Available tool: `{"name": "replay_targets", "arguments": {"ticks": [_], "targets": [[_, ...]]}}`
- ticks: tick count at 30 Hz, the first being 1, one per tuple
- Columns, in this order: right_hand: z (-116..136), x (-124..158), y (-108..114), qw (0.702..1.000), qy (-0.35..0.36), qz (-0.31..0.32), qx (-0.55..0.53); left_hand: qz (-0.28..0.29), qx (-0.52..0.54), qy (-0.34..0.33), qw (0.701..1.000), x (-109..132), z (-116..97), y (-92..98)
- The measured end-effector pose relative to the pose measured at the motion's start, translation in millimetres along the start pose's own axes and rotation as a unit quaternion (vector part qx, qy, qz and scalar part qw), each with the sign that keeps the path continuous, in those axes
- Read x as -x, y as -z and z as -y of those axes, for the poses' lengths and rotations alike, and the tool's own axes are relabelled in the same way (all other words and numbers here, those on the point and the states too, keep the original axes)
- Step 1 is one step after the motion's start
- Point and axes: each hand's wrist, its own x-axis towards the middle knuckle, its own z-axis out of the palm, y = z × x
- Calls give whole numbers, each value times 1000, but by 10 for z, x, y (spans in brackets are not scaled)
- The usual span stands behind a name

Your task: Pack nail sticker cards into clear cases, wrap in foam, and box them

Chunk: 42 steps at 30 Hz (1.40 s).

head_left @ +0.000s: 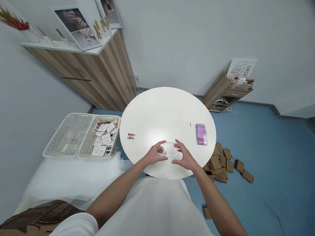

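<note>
Round white worktop (167,108); two baskets (86,154) to its left, one w/ clear boxes, other w/ cards. Left hand (154,154) & right hand (185,158) at near edge, fingers curled, pinching the clear box (170,149) between them. Box prob. empty, view poor. Dotted card (131,136) lies apart, not yet boxed.
</note>
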Motion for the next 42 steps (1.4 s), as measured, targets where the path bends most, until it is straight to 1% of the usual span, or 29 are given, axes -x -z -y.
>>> {"name": "replay_targets", "arguments": {"ticks": [3,9,16,22,27,32,34,38,42], "targets": [[21,35,-21,998,24,8,52,12,36,10,999,20,0,-2],[12,66,-49,995,47,-33,77,16,55,22,998,31,4,-38],[4,65,15,994,73,-63,51,24,40,-3,999,6,-68,-79],[7,85,65,995,68,-66,29,24,54,6,998,15,-150,-141],[-1,96,32,996,64,-57,-1,19,49,3,999,62,-150,-145],[-1,86,-37,992,75,-60,-80,2,29,-3,1000,120,-108,-141],[17,71,-42,991,72,-58,-93,-1,52,5,999,143,-117,-149],[57,40,-10,992,58,-52,-98,6,137,33,990,170,-159,-150],[61,38,6,993,40,-49,-95,-32,179,81,980,180,-100,-128]]}}
